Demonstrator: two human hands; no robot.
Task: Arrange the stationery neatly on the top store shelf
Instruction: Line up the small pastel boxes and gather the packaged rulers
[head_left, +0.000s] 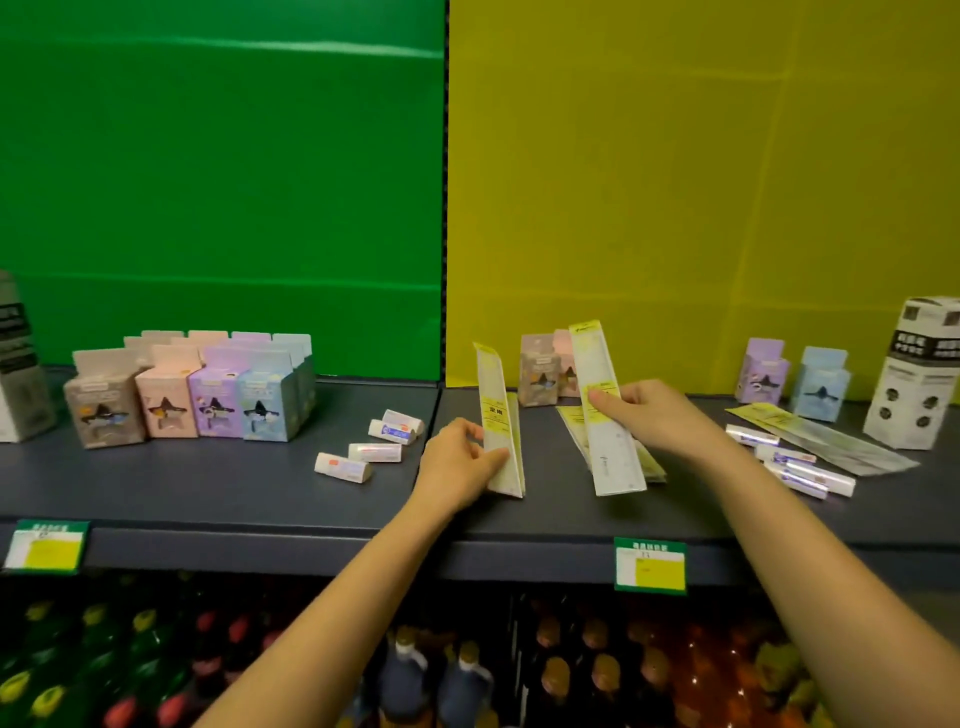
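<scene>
Head view: top shelf (208, 483), stationery partly sorted.
Left hand (457, 462): gripping ruler packs (501, 431) upright, lower edge on shelf.
Right hand (644, 415): pinching one packaged ruler (605, 415), tilted over flat rulers (574, 418).
Done: pastel boxes (192, 395) lined up at left.
Remaining, likely half: scattered white packets (374, 451), loose rulers (821, 439), stray boxes (823, 384).

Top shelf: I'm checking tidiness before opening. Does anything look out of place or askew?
Yes. Loose erasers lie scattered at odd angles mid-shelf, ruler packs lie slanted flat at the right, and a purple box and blue box stand apart from the neat box rows on the left.
</scene>
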